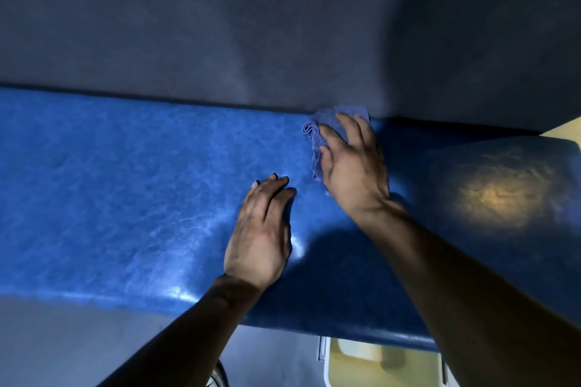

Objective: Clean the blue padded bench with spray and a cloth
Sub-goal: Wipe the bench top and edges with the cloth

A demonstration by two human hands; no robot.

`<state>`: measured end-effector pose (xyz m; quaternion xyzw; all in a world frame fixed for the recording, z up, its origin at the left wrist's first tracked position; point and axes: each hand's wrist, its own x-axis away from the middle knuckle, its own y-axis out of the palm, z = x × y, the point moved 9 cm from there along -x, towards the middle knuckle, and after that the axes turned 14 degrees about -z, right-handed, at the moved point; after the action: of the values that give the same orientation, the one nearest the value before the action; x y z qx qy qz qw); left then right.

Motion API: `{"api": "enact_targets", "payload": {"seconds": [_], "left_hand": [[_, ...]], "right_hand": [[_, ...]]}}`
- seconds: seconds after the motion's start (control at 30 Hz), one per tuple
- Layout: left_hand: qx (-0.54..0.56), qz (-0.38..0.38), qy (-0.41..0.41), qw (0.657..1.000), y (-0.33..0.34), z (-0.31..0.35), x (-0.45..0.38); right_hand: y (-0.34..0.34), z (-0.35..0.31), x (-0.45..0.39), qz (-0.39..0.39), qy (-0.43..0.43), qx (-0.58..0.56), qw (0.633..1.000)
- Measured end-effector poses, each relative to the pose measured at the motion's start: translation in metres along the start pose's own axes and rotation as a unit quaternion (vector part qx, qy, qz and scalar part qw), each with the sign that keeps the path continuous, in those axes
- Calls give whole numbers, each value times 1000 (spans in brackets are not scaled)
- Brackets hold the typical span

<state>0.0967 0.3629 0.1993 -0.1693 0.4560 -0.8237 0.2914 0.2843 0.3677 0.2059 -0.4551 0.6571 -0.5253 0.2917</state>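
Head view: right hand (352, 163) fingers flat on cloth (314, 135), left hand (261, 236) fingers flat on unlabelled bench (125, 182).

Cloth (317, 135) mostly hidden under right hand (352, 163); bench (125, 182) cut off both sides.

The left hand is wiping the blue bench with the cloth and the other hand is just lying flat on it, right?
Not quite: the head view shows the right hand pressing the cloth on the blue bench, up by the wall. The left hand is the one lying flat on it.
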Motion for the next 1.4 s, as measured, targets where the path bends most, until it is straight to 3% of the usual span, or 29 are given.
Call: {"api": "enact_targets", "payload": {"seconds": [0.23, 0.5, 0.63, 0.8, 1.13, 1.27, 1.4], "left_hand": [[-11, 5, -2, 1000, 0, 2, -1], [12, 5, -25, 1000, -3, 9, 0], [21, -4, 36, 999, 8, 59, -5], [29, -3, 31, 999, 37, 64, -4], [8, -31, 38, 999, 39, 64, -7], [-3, -19, 47, 999, 39, 66, -6], [-19, -10, 50, 999, 39, 67, -6]], "right_hand": [[-1, -10, 103, 60, 36, -38, 997], [19, -21, 261, 69, 64, -29, 995], [17, -13, 285, 86, 114, 30, 989], [17, -5, 257, 80, 118, 18, 990], [-4, 41, 116, 32, 70, 20, 997], [-4, 58, 58, -22, 74, 51, 996], [-9, 72, 17, -59, 56, 5, 997]]}}
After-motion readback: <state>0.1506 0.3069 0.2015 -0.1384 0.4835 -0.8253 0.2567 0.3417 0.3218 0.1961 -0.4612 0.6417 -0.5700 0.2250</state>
